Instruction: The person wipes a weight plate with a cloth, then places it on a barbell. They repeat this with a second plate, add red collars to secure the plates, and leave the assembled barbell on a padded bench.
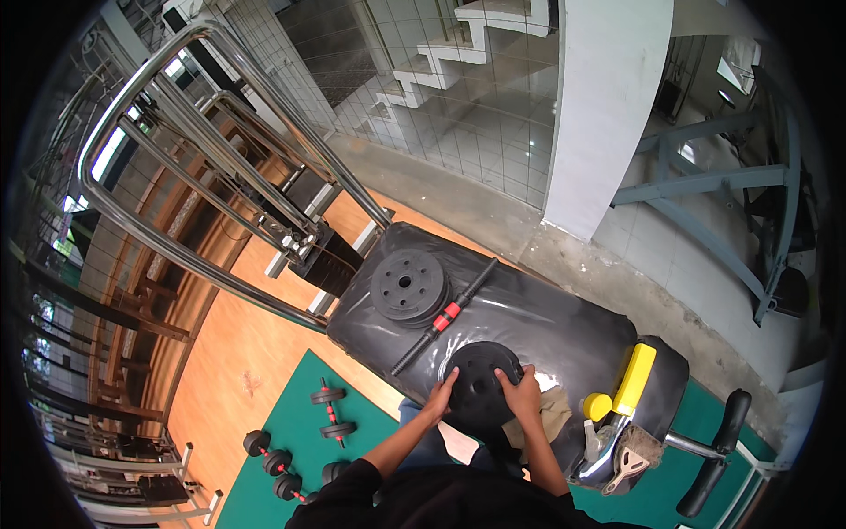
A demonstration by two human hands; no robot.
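Both my hands grip a round black weight plate [478, 381] at the near edge of a black padded bench. My left hand [440, 398] holds its left rim and my right hand [522, 393] its right rim, thumbs on the upper face. A tan cloth [553, 411] lies beside my right hand, partly hidden by it. Beyond the plate, a dumbbell bar [447, 316] with a red middle and threaded black ends rests across the bench. Left of that bar sits a stack of black weight plates [407, 286] with small holes around the centre.
On the bench's right end are a yellow bottle [634, 379], a round yellow container [597, 406] and a brush [631, 462]. Several assembled dumbbells [331, 414] lie on the green mat [304, 381] at left. A chrome machine frame [132, 79] rises beyond the bench; a white pillar [608, 115] stands behind.
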